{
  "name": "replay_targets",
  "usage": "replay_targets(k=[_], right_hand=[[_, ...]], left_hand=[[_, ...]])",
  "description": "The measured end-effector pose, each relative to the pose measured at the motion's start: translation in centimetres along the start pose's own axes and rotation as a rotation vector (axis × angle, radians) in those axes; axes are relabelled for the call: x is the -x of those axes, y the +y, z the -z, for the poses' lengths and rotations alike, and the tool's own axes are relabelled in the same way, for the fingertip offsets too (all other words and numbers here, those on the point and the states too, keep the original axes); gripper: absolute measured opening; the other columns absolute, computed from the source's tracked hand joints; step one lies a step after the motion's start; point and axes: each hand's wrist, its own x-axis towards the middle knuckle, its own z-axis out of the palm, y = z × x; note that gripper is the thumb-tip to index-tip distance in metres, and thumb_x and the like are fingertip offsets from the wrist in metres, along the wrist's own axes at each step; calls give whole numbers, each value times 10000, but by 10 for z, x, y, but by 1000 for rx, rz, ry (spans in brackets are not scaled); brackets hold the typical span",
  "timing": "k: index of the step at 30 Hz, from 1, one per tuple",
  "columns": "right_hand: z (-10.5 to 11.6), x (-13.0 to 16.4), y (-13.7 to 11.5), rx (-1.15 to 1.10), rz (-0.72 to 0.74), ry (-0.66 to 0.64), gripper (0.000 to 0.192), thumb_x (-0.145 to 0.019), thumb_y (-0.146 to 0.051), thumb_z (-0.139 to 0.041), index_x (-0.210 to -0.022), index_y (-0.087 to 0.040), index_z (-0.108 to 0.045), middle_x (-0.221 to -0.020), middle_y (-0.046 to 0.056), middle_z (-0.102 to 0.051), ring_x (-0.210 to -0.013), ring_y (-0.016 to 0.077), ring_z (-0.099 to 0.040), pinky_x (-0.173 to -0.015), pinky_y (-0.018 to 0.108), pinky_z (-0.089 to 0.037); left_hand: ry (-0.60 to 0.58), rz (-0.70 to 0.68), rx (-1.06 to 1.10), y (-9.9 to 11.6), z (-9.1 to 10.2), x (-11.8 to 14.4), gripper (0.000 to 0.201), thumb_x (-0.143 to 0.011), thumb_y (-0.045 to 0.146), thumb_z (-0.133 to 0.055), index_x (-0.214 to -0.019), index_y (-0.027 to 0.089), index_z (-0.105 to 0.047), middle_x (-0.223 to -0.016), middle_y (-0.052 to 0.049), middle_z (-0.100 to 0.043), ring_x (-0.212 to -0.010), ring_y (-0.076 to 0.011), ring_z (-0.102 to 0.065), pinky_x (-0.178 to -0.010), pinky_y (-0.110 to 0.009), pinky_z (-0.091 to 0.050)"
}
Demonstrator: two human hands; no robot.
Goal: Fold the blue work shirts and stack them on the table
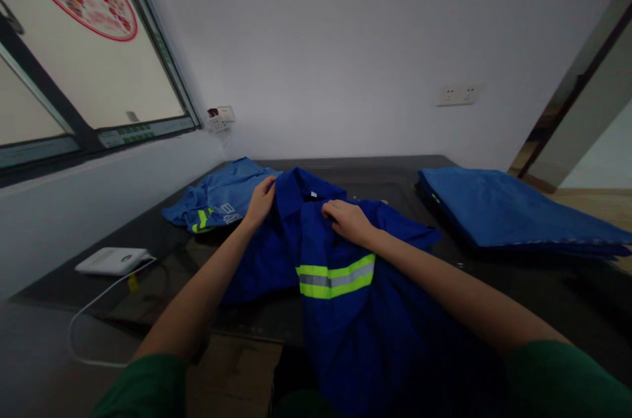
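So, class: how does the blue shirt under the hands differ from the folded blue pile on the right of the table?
The shirt in hand lies spread and rumpled, hanging over the table's near edge; the folded pile lies flat and neat. The left hand and right hand grip the shirt near its collar; nothing touches the pile. The shirt shows a yellow-and-grey reflective band; the pile shows almost none. Both are blue cloth on the dark table.

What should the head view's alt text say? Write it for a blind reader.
Both hands grip a dark blue work shirt near its collar, left hand, right hand, on a dark table. A folded blue stack lies right, another shirt left.
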Motion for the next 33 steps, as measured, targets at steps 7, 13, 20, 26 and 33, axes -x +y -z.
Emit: replay_targets(k=[7, 13, 20, 26, 33], right_hand=[[0, 19, 24, -144, 85, -119, 261, -891, -138, -493, -1082, -198, -660, -1090, 68, -645, -994, 179, -602, -880, 310, -466], [9, 11, 80, -181, -371, 61, 164, -825, -202, -637, -975, -165, -691, -970, 81, -692, -917, 194, -637, -825, 302, -488], [-16, 3, 79, -7, -329, -191, 310, -764, -273, -722, -1055, -176, -679, -1044, 97, -681, -988, 230, -632, -868, 320, -472], [-31, -13, 65, 5, -273, -210, 343, -651, -301, -811, -953, -187, -696, -1061, 122, -667, -1038, 282, -598, -884, 345, -456], [-23, -19, 71, -61, -330, -130, 109, -767, -143, -645, -868, -172, -673, -952, 80, -686, -918, 216, -626, -789, 297, -464]], left_hand=[[-82, 92, 46, -3, 8, 6, 334, -830, 470, -501, -892, 163, -616, -841, -28, -659, -810, -188, -587, -758, -271, -467], [-150, 167, 51, -7, 29, 13, 503, -891, 548, -344, -961, 163, -659, -943, -58, -695, -966, -232, -609, -880, -328, -469], [-266, 164, -112, -8, 47, 24, 429, -801, 591, -506, -843, 191, -656, -911, -49, -698, -932, -245, -627, -872, -337, -492], [-369, 279, -68, -32, 63, 42, 439, -690, 516, -652, -995, 200, -655, -1037, -75, -699, -1043, -263, -612, -920, -367, -478], [-394, 308, -149, -75, 65, 52, 367, -736, 530, -552, -847, 191, -642, -900, -86, -698, -910, -275, -626, -879, -404, -482]])
